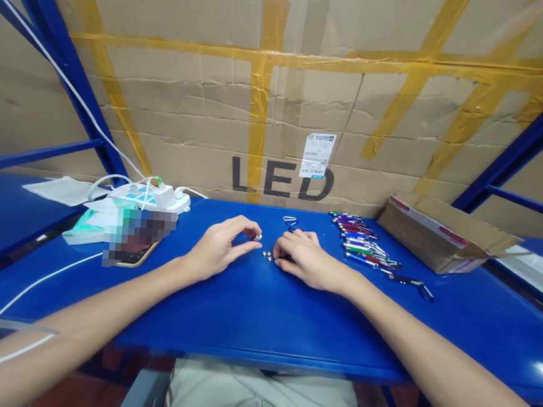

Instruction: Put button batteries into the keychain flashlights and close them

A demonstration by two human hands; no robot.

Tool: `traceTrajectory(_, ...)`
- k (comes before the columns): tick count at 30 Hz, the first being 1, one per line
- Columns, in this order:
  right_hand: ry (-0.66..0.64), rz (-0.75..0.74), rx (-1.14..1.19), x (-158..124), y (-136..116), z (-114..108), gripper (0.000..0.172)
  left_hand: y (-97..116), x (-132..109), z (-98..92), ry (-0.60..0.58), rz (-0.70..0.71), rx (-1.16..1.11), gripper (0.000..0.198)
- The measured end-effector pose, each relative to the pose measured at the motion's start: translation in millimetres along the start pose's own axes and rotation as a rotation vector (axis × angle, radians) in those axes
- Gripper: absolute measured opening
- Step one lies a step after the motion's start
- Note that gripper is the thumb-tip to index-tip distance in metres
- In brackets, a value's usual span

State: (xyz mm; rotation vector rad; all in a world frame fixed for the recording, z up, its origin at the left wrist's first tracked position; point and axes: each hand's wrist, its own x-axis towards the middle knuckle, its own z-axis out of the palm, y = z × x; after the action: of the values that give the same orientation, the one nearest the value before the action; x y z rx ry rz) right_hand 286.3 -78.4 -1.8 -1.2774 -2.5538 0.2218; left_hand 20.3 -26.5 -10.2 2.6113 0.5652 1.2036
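Between the thumb and fingers of my left hand (225, 245) is a small silver button cell (258, 236), held just above the blue table (253, 315). Several more shiny button cells (267, 255) lie on the tabletop between my two hands. My right hand (303, 259) rests on the table beside them, its fingers curled and their tips close to the nearest cell. Whatever those fingers may hold is hidden. A silver carabiner clip (289, 220) lies behind my right hand, and a dark blue clip is partly covered by it.
To the right lies a row of coloured pen-like metal torches (360, 239) with clips, and a black one (404, 280) nearer me. Behind them stands an open cardboard box (442, 236). A phone (139, 243), power strip (159, 198) and white cables are at left. A large carton (203, 110) walls the back.
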Motion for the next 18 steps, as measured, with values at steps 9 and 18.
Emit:
traceTrajectory(9, -0.021, 0.053, -0.022, -1.3, -6.7, -6.5, 0.008, 0.0, 3.2, -0.9, -0.035, 0.021, -0.045, 0.017)
traceTrajectory(18, -0.054, 0.078, 0.054, 3.2, -8.3, -2.7, 0.003, -5.4, 1.0, 1.4, -0.103, -0.073, -0.076, 0.024)
